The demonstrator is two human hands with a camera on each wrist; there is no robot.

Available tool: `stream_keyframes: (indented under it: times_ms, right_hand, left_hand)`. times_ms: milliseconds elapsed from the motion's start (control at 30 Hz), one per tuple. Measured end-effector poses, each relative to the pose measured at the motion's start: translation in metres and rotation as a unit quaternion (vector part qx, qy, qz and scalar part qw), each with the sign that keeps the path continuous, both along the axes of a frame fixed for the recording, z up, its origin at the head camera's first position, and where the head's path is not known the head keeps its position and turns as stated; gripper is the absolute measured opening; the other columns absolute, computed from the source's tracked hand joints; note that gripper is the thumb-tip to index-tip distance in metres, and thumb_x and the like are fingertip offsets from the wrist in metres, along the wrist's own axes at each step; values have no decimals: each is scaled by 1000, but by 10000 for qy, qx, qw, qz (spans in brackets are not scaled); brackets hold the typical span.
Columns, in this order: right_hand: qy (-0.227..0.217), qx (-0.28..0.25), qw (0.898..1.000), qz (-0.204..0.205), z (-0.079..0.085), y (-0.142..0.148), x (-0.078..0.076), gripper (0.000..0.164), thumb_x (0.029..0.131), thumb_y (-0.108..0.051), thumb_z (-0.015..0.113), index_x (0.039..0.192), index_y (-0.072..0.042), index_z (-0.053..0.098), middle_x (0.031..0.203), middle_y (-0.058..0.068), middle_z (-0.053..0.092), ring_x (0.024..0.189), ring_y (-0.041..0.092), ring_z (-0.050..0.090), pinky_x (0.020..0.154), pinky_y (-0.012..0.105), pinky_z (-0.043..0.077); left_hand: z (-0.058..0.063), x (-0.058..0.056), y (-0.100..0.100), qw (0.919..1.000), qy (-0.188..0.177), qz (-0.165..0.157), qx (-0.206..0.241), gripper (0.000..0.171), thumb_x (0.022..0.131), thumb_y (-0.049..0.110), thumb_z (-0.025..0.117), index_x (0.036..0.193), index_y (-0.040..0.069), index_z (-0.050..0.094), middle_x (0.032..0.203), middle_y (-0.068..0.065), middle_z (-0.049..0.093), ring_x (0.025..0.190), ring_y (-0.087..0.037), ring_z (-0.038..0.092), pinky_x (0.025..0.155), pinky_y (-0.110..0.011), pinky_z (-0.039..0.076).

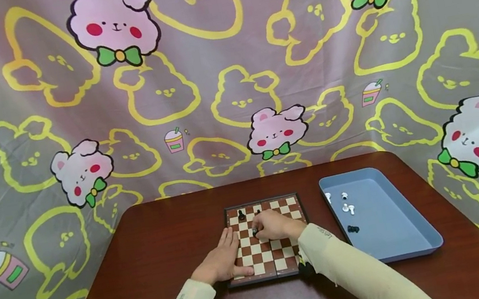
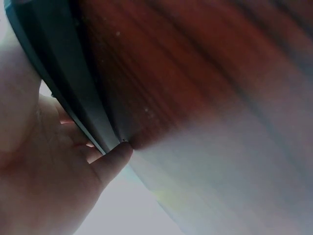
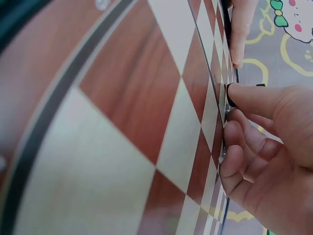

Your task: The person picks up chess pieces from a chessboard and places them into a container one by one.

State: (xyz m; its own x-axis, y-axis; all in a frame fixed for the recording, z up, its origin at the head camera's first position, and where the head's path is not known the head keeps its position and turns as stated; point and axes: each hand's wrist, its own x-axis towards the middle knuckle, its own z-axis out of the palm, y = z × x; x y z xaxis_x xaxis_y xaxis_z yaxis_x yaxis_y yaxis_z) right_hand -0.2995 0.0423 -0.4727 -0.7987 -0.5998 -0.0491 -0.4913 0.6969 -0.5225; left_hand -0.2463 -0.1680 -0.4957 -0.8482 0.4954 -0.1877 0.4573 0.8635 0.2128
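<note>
A brown and cream chessboard [image 1: 262, 256] with a dark rim lies on the table. My left hand [image 1: 221, 259] rests along its left edge, fingers straight and thumb spread over the near left corner; in the left wrist view, the thumb [image 2: 113, 161] touches the dark rim. Over the board's middle, my right hand [image 1: 277, 224] pinches a black chess piece [image 1: 255, 231] at the squares. The right wrist view shows part of this piece [image 3: 230, 96] by the thumb; fingers hide the rest. Another black chess piece [image 1: 241, 215] stands near the far left corner. A small dark piece [image 1: 258, 211] shows behind the right hand.
Right of the board sits a shallow blue tray [image 1: 388, 219] with a raised rim. Several white chess pieces [image 1: 345, 208] and a dark piece [image 1: 353, 229] lie along its left side. A patterned cloth [image 1: 215, 121] hangs behind the brown table [image 1: 168, 237].
</note>
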Motion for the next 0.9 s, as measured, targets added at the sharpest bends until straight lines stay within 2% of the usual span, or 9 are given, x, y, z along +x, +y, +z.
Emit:
stream_keyframes:
  times_ms: [267, 400, 600, 900]
  right_hand:
    - [-285, -226, 9993, -89, 0, 7, 0, 12, 89, -15, 66, 100, -14, 69, 85, -6, 63, 73, 7, 58, 66, 29, 48]
    - [-315, -234, 9992, -76, 3, 11, 0, 15, 89, -16, 66, 104, -13, 69, 91, -5, 64, 81, 9, 60, 70, 30, 50]
    - [-427, -352, 9984, -79, 12, 20, 3, 20, 90, -14, 65, 109, -9, 67, 98, -2, 65, 90, 14, 61, 76, 33, 50]
    - [-205, -425, 9989, -40, 19, 36, 3, 20, 90, -12, 64, 109, -6, 67, 95, -3, 63, 85, 13, 59, 71, 32, 48]
  left_hand:
    - [0, 1, 0, 10000, -78, 9, 15, 115, 74, 74, 54, 149, -5, 16, 155, -22, 3, 142, -33, 0, 99, -41, 40]
    - [0, 0, -1, 10000, -40, 35, 16, 116, 73, 75, 54, 149, -5, 17, 155, -22, 4, 143, -33, 0, 95, -41, 43]
    - [0, 0, -1, 10000, 7, -9, 37, 117, 73, 75, 54, 148, -6, 17, 154, -24, 4, 142, -34, 1, 99, -41, 39]
    - [0, 0, -1, 9999, -74, 3, 100, 116, 73, 74, 54, 149, -5, 16, 155, -23, 3, 142, -34, -1, 100, -41, 38]
